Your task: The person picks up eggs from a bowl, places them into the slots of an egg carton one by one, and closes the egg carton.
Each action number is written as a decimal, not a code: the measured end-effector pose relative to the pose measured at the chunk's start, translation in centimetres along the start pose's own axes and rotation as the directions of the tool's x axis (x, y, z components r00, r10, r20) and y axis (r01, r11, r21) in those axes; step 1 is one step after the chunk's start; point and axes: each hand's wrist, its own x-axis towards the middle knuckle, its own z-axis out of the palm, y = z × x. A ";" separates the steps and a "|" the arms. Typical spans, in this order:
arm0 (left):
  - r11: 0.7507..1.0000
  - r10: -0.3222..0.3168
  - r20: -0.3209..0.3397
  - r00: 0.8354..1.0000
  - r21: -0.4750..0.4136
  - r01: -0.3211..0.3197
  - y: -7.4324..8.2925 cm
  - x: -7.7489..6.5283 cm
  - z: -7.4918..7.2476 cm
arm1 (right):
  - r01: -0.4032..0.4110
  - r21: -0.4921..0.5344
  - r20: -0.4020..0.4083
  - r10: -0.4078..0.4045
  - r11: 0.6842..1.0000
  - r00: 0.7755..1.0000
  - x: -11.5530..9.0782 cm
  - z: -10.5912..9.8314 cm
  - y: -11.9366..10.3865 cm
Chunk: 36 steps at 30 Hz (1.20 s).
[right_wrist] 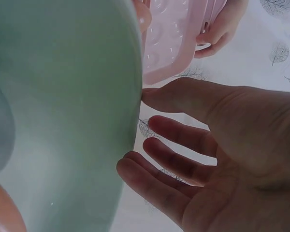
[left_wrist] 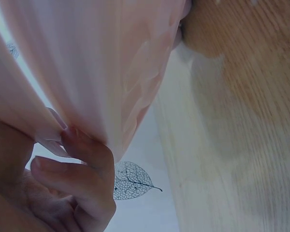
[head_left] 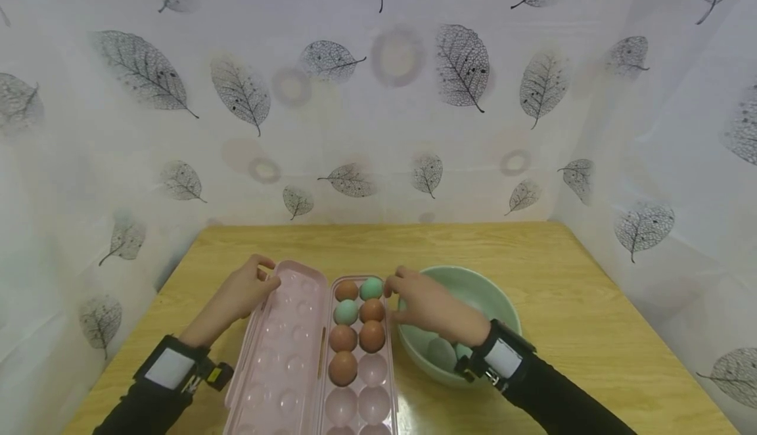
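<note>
Item: one translucent pink plastic egg-carton lid (head_left: 298, 336), laid back left of its tray, its long axis running near to far, rounded end pointing away from me; my left hand (head_left: 245, 289), the nearer, pinches its outer edge by the far end. Item: one pink plastic cupped tray (head_left: 341, 406), parallel, holding five brown eggs (head_left: 343, 368) and two pale green eggs (head_left: 372, 288). Item: my right hand (head_left: 424, 300), fingers apart and holding nothing, just beside the tray's far right side, above the round green bowl (head_left: 473, 287).
</note>
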 end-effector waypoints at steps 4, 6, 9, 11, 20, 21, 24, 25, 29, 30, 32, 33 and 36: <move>1.000 -0.003 0.004 1.000 0.006 0.003 0.1 0.1 0.0 | -0.020 0.019 -0.003 0.020 1.000 1.000 -0.3 -0.1 0.5; 1.000 -0.004 0.006 1.000 0.009 0.004 0.1 0.1 0.0 | -0.024 0.019 -0.009 0.025 1.000 1.000 -0.5 -0.2 0.7; 1.000 -0.007 0.008 1.000 0.002 0.007 0.1 0.1 0.0 | -0.021 0.011 -0.019 0.021 1.000 1.000 -0.8 -0.5 1.0; 1.000 -0.008 0.008 1.000 -0.004 0.008 0.1 0.1 0.0 | -0.030 0.012 -0.018 0.031 0.999 0.999 -0.9 -0.6 1.2; 1.000 -0.016 0.004 1.000 0.008 0.016 0.1 0.2 0.0 | -0.069 0.013 -0.011 0.069 0.998 0.998 -1.2 -0.7 2.5; 1.000 -0.015 0.005 1.000 0.008 0.015 0.1 0.2 0.0 | -0.075 0.008 -0.008 0.075 0.997 0.997 -1.2 -0.8 2.6; 1.000 -0.017 0.003 1.000 0.011 0.017 0.2 0.2 -0.1 | -0.091 0.001 -0.001 0.091 0.996 0.996 -1.2 -0.9 3.0; 1.000 -0.016 0.003 1.000 0.012 0.016 0.2 0.2 -0.1 | -0.094 -0.003 -0.002 0.094 0.996 0.996 -1.2 -0.9 3.1; 1.000 -0.020 0.003 1.000 0.017 0.020 0.1 0.3 -0.1 | -0.097 -0.012 -0.008 0.097 0.995 0.995 -1.6 -1.1 3.6; 1.000 -0.020 0.003 1.000 0.015 0.020 0.1 0.3 -0.1 | -0.099 -0.014 -0.013 0.099 0.995 0.995 -1.7 -1.2 3.8; 1.000 -0.016 0.004 1.000 0.014 0.016 0.0 0.3 -0.1 | -0.108 -0.016 -0.015 0.108 0.994 0.994 -1.9 -1.3 4.1; 1.000 -0.013 0.003 1.000 0.012 0.013 0.0 0.3 -0.1 | -0.113 -0.014 -0.015 0.113 0.994 0.994 -1.9 -1.3 4.3; 1.000 -0.005 0.001 1.000 0.010 0.005 0.0 0.2 -0.1 | -0.127 -0.025 -0.012 0.127 0.992 0.992 -2.0 -1.5 4.9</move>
